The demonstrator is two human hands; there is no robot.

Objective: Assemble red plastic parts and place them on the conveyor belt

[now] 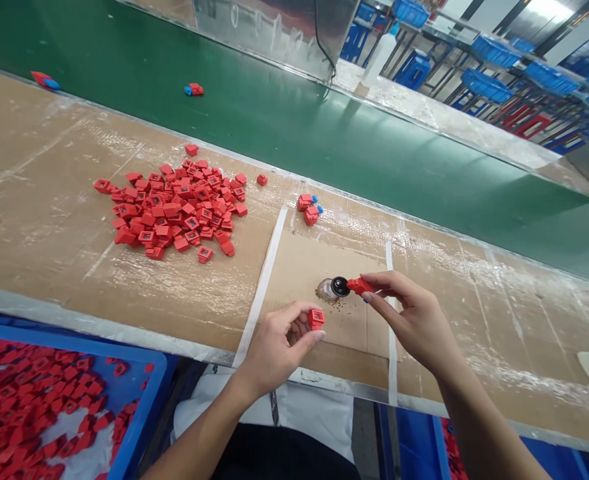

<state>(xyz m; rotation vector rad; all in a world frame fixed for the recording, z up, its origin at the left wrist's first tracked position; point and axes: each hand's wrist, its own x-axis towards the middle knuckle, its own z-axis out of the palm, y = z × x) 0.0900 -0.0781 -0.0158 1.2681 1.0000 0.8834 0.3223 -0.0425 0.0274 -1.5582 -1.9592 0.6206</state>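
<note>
My left hand pinches a small red square plastic part between thumb and fingers, just above the cardboard-covered bench. My right hand grips a red-handled tool whose black round end rests on a small clear jar. Brown specks lie scattered on the cardboard around the jar. The two hands are a short distance apart, the jar between and beyond them.
A heap of red square parts lies to the left. A few red and blue pieces sit behind the jar. A green conveyor belt runs beyond, carrying two pieces. A blue bin of red parts stands at the lower left.
</note>
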